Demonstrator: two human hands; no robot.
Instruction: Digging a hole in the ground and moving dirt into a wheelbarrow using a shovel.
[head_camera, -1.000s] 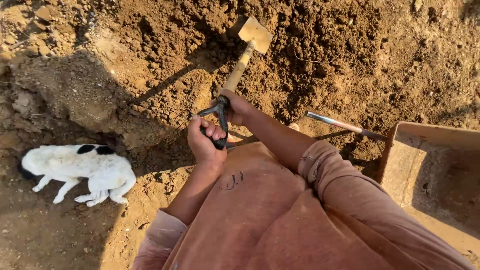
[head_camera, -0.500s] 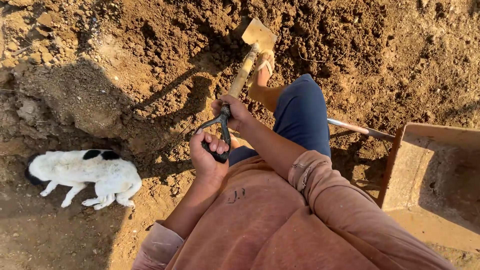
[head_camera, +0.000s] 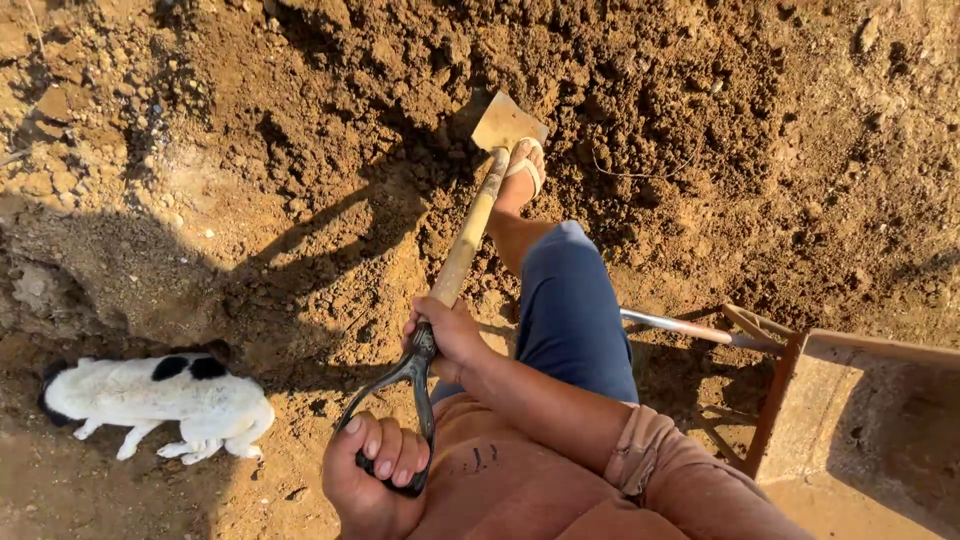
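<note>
Gripping the shovel (head_camera: 470, 235), the left hand (head_camera: 372, 478) closes on its black handle, the right hand (head_camera: 452, 330) around the wooden shaft; a sandalled foot (head_camera: 524, 172) presses the blade.

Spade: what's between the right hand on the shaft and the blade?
In the head view, only the bare wooden shaft runs from the right hand up to the spade blade. The sandalled foot presses on the blade's edge beside it.
</note>
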